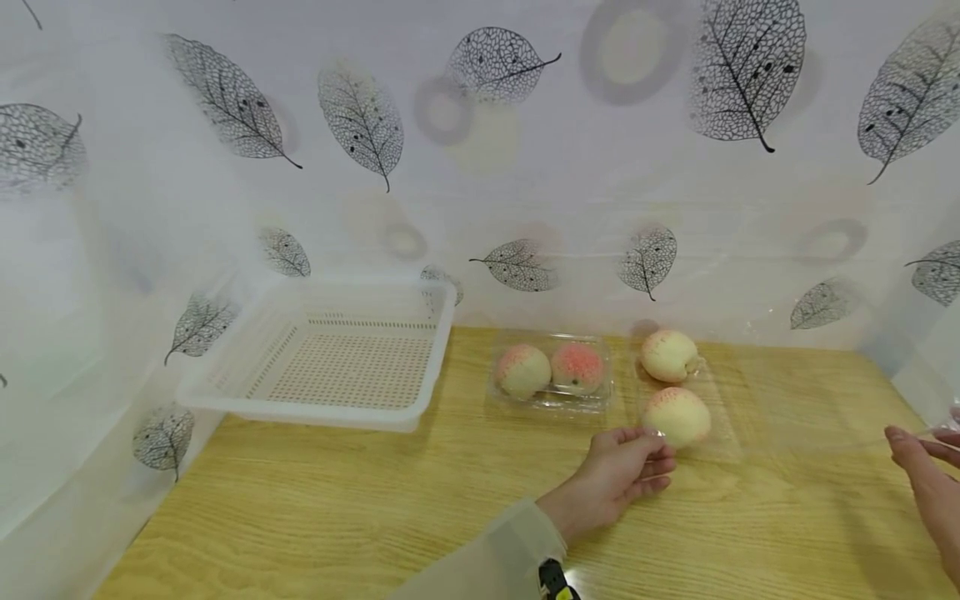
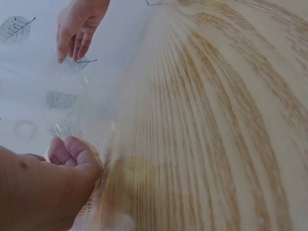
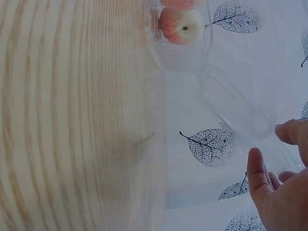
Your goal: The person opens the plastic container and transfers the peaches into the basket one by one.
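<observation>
While two boxes [image 1: 555, 405] right of one basket [image 1: 300, 409] hold four peaches [image 1: 678, 415], left hand [image 1: 611, 477] pinches one box.
Right hand [image 1: 930, 487], cut off, grips its faint lid [image 3: 232, 98].

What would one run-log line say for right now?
left hand: holds clear container near edge | right hand: holds open lid | container: two peaches | beside: clear box, two more peaches | far left: white basket

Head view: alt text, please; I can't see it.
The left hand appears to grip an open clear tray holding two peaches; the right hand, cut off at the picture's edge, seems to hold its clear lid. Farther left on the wooden table are a clear pack with two more peaches and a white basket.
</observation>
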A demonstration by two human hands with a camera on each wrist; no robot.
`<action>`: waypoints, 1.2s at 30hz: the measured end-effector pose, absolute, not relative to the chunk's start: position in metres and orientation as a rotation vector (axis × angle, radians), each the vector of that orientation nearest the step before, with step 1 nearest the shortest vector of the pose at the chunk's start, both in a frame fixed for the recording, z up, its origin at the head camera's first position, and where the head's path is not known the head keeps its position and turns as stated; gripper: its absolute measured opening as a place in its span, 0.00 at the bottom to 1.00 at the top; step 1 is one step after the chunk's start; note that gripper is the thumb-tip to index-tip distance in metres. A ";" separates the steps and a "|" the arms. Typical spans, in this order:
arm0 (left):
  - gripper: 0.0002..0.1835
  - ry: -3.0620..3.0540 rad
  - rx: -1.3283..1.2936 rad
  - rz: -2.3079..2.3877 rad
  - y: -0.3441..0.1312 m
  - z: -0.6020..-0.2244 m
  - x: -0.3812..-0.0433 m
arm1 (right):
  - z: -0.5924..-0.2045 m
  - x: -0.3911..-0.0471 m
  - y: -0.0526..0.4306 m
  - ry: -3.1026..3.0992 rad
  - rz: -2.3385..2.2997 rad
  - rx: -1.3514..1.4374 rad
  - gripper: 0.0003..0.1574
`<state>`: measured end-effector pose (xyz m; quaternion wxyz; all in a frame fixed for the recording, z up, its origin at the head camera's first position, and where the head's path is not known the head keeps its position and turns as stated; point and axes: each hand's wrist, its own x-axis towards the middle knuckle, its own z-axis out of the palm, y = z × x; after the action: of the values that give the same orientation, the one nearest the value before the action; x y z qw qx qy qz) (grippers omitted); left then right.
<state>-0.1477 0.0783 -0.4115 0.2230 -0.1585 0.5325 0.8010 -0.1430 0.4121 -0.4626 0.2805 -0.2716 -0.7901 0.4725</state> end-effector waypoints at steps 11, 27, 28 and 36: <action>0.03 1.468 -0.419 2.204 0.074 -0.409 -0.146 | -0.422 -0.133 0.390 -2.036 1.565 -0.774 0.18; 0.03 1.488 -0.436 2.205 0.075 -0.411 -0.145 | -0.482 -0.151 0.454 -2.253 1.490 -0.879 0.09; 0.03 1.490 -0.436 2.207 0.076 -0.411 -0.145 | -0.485 -0.151 0.457 -2.296 1.477 -0.888 0.14; 0.03 1.504 -0.435 2.189 0.076 -0.411 -0.144 | -0.488 -0.144 0.455 -2.367 1.579 -0.954 0.32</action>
<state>-0.1441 0.0757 -0.4115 0.2232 -0.1577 0.5446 0.7929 -0.1441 0.4550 -0.4878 0.0701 -0.3172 -0.7867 0.5249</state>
